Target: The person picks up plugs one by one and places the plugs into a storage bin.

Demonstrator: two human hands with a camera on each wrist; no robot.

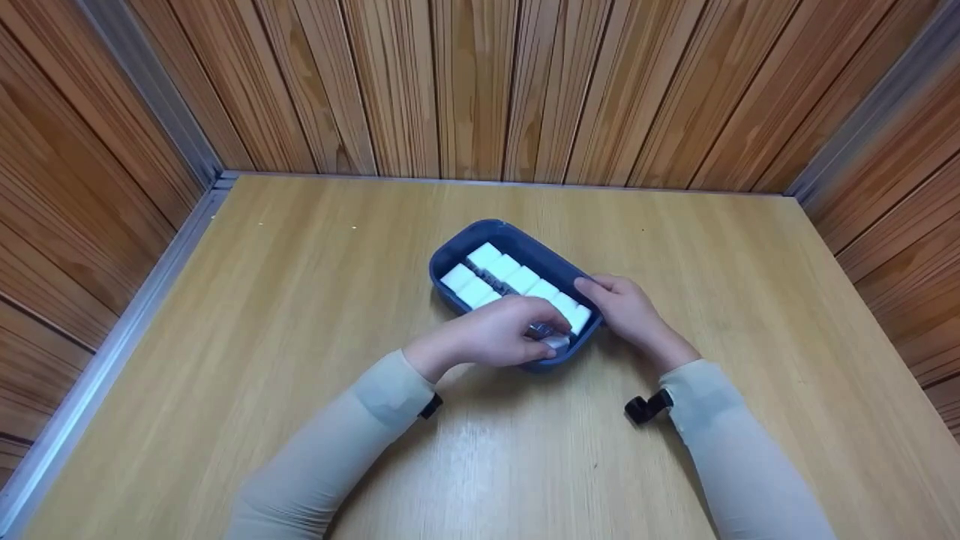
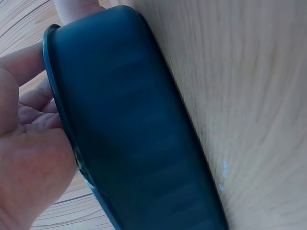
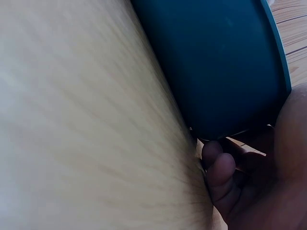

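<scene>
A dark blue oblong tray [image 1: 511,229] with rounded corners sits at a slant on the table. Inside it, white blocks [image 1: 523,279] lie in two rows. My left hand [image 1: 499,330] reaches over the near side and pinches a white block [image 1: 556,343] at the right end of the near row. Part of that row is hidden beneath the hand. My right hand [image 1: 630,309] grips the tray's right end, thumb on the rim. From the right wrist view, its curled fingers [image 3: 221,168] show low against the tray's outer wall [image 3: 216,62]. The left wrist view shows the tray's side wall [image 2: 120,110].
The wood-grain table [image 1: 300,300] has panelled walls [image 1: 472,90] behind and at both sides. A metal strip [image 1: 112,352] runs along its left edge. A black wrist strap piece [image 1: 646,408] sticks out beside the right cuff. Small pale specks lie towards the back left.
</scene>
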